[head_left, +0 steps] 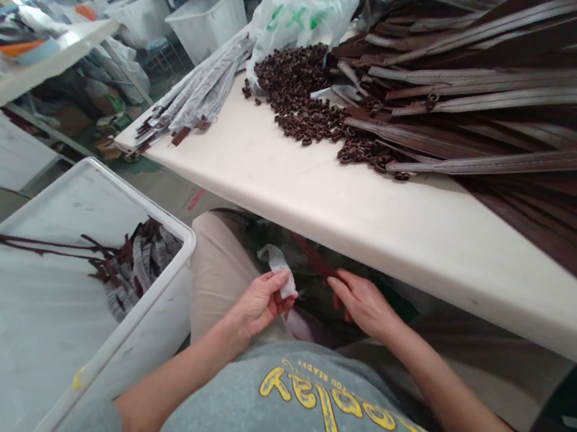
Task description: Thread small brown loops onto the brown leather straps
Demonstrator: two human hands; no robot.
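Note:
My left hand (261, 303) pinches a small strip of thin white material (278, 264) above my lap. To its right, my right hand (360, 302) is closed on a dark reddish-brown strap (318, 256), which runs up toward the underside of the table edge. On the white table (284, 178) ahead lie a heap of small dark brown loops (300, 96) and, at the right, a large pile of long dark brown straps (508, 91). A bundle of straps in pale wrapping (205, 84) rests at the table's left corner.
A white bin (42, 263) stands at my left, holding a bundle of wrapped brown straps (139, 265). A white plastic bag (300, 11) sits behind the loops. Farther back are another table (54, 62) and a white container (211, 19).

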